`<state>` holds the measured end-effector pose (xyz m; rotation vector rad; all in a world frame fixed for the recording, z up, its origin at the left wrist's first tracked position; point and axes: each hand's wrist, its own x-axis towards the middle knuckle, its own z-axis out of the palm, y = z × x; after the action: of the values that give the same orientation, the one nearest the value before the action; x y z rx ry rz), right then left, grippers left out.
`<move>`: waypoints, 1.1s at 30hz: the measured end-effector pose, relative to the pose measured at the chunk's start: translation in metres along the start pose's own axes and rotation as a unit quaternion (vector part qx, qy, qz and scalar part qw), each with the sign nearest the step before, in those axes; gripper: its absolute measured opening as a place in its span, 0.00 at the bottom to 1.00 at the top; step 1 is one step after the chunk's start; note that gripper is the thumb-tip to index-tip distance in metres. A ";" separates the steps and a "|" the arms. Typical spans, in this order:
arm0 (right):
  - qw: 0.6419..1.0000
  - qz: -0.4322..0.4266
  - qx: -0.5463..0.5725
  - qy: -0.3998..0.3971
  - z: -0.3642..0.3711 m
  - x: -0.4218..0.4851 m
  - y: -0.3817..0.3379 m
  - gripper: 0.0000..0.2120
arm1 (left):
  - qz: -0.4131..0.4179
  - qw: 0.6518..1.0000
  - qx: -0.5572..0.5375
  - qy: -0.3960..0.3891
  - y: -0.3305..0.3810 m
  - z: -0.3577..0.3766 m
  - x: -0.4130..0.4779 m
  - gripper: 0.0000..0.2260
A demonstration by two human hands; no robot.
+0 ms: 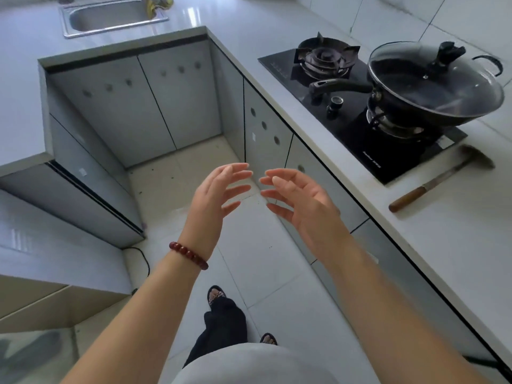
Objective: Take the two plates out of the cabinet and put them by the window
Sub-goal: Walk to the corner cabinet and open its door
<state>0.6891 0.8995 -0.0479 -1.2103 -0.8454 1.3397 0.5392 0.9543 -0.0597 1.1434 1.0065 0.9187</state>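
Observation:
My left hand (214, 198), with a red bead bracelet on its wrist, and my right hand (302, 202) are raised in front of me over the tiled floor, palms facing each other, fingers spread, holding nothing. Grey base cabinets (155, 106) with shut doors run under the counter ahead, and a shut cabinet door (266, 134) stands on the right just beyond my fingertips. No plates are in sight. No window shows.
A black gas hob (357, 106) on the right counter carries a lidded black wok (435, 84). A cleaver with a wooden handle (440, 178) lies beside it. A steel sink (110, 16) sits at the back left. Counters hem a narrow floor aisle.

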 end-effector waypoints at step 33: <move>0.998 -0.024 0.014 -0.063 0.101 0.494 -0.093 0.08 | 0.012 0.998 0.022 0.059 0.103 -0.151 0.445 0.15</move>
<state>0.6691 1.4115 -0.0297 -1.0855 -0.9353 1.3963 0.5182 1.4351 -0.0446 1.1506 1.1161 0.9975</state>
